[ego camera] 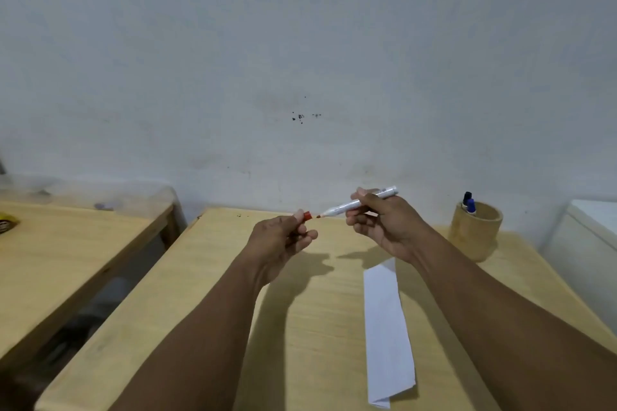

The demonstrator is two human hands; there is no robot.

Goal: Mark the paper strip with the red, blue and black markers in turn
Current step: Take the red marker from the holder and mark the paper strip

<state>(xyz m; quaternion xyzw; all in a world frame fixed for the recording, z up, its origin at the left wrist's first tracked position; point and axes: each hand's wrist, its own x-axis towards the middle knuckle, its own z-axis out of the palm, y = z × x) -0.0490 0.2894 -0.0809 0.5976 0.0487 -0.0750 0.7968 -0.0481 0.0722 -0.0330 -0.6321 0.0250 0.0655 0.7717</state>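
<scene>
We grip the red marker (359, 203) in our right hand (384, 222) and its cap (307, 216) in our left hand (280, 240), nib exposed, apparently for marking the paper strip (385, 327).

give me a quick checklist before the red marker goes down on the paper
1. Cap off: ok, the red cap sits in the left hand, apart from the tip.
2. Grip on the marker: ok, the right hand holds its barrel.
3. Paper strip flat on the table: ok, though its near end is folded.
4. Strip unmarked: ok, no ink seen.
5. Strip held steady: not ok, neither hand touches it.
6. Blue and black markers waiting in the cup: ok.
</scene>
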